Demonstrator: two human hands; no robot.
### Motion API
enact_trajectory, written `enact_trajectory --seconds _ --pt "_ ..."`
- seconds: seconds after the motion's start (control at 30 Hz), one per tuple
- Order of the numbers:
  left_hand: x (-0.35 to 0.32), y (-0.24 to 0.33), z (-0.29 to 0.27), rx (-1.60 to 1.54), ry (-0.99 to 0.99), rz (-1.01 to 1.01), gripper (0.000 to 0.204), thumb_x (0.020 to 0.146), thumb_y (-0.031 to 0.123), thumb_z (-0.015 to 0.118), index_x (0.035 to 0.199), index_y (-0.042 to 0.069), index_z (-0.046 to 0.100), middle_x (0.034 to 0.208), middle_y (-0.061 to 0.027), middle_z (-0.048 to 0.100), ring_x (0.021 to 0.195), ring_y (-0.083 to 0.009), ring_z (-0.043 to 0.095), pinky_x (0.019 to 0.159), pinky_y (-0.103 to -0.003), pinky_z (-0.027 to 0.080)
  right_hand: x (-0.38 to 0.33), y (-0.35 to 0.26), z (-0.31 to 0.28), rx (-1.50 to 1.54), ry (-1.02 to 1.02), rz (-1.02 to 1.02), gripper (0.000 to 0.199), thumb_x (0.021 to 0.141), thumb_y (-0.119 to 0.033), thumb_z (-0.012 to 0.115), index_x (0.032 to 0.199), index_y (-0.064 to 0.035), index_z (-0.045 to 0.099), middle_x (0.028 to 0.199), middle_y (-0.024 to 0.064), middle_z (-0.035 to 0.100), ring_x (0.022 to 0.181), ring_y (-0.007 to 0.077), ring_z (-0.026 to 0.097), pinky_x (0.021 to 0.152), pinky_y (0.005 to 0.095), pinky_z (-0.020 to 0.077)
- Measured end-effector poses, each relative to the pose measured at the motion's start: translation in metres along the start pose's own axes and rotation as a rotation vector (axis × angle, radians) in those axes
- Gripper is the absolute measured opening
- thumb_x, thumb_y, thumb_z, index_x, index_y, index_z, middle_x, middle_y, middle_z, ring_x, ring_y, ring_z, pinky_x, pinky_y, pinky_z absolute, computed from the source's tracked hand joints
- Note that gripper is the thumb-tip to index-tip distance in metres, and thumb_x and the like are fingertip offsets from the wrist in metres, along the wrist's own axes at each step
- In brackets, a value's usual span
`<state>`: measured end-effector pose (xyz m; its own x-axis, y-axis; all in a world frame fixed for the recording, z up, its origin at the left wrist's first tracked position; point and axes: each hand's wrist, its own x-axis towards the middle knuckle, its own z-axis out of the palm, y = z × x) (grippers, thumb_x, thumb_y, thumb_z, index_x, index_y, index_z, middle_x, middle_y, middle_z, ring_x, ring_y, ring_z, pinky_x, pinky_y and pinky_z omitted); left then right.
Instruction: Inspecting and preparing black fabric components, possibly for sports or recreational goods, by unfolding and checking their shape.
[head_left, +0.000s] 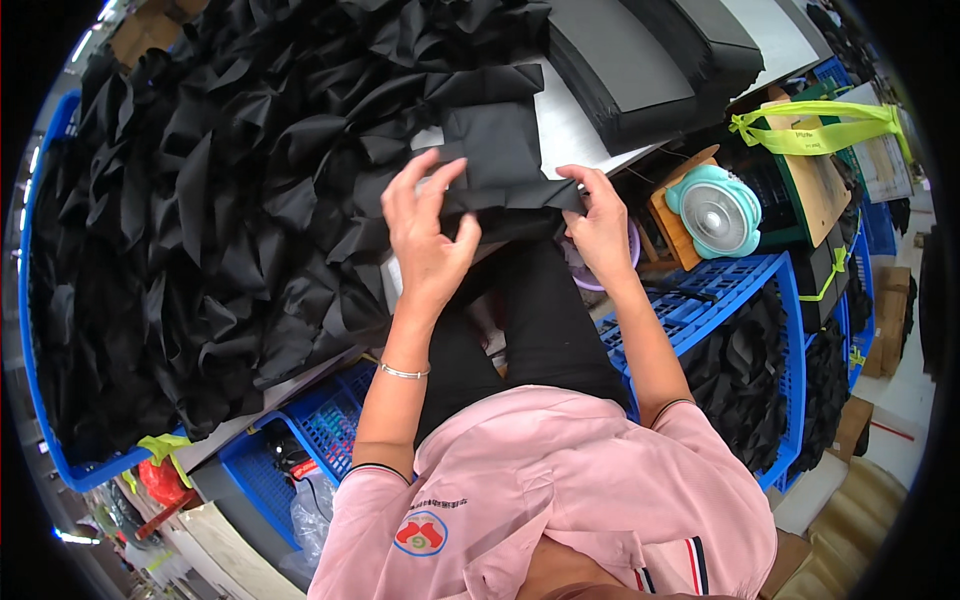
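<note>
A heap of black cloth (200,220) spreads beside your left hand (428,232), its fingers parted and curled near one folded black piece (518,198) at the table (562,135) edge; your right hand (600,228) pinches that piece's right end, left of a turquoise fan (716,212).

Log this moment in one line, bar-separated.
left hand: open, curved over black fabric | right hand: pinching its right end | right side: teal fan, blue crate
</note>
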<state>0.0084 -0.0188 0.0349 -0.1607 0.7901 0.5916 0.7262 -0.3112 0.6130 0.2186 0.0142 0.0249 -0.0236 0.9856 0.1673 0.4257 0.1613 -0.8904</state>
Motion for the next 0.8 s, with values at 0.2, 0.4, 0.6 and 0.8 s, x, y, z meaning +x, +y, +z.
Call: enact_trajectory --seconds 0.2,0.4,0.6,0.8 --pt "0.027 -0.017 0.047 -0.017 -0.28 -0.14 0.021 0.083 0.02 0.077 0.094 0.003 0.071 0.097 -0.0107 0.072 0.093 -0.0319 0.065 0.087 -0.041 0.048 0.027 -0.017 -0.032 -0.045 -0.12 -0.085 0.052 0.083 -0.019 0.08 0.129 -0.0052 0.061 0.11 0.0098 0.059 0.063 0.0106 0.053 0.065 0.0251 0.0473" --pt "0.037 -0.012 0.062 -0.099 -0.293 -0.219 0.023 0.083 0.019 0.076 0.096 0.001 0.07 0.104 -0.0131 0.071 0.099 -0.0337 0.064 0.09 -0.042 0.048 0.12 -0.004 -0.051 -0.723 0.379 -0.365 0.044 0.082 -0.034 0.079 0.117 -0.01 0.07 0.116 0.009 0.063 0.109 0.0302 0.06 0.088 0.0424 0.052" --pt "0.023 0.03 0.022 -0.194 -0.09 -0.069 0.048 0.077 0.016 0.081 0.121 0.005 0.066 0.132 -0.015 0.061 0.131 -0.0365 0.05 0.108 -0.044 0.042 0.166 0.019 -0.071 -0.715 0.127 -0.118 0.037 0.086 -0.043 0.073 0.106 -0.0121 0.077 0.109 0.009 0.067 0.107 0.0315 0.065 0.093 0.042 0.0516" --pt "-0.015 0.065 0.011 -0.761 -0.216 -0.212 0.038 0.083 0.013 0.079 0.119 0.003 0.07 0.126 -0.0121 0.066 0.112 -0.0228 0.064 0.096 -0.036 0.052 0.131 -0.024 -0.072 -0.999 0.424 -0.392 0.021 0.097 -0.025 0.063 0.087 -0.0058 0.068 0.096 0.0084 0.066 0.093 0.03 0.068 0.074 0.0401 0.0562"
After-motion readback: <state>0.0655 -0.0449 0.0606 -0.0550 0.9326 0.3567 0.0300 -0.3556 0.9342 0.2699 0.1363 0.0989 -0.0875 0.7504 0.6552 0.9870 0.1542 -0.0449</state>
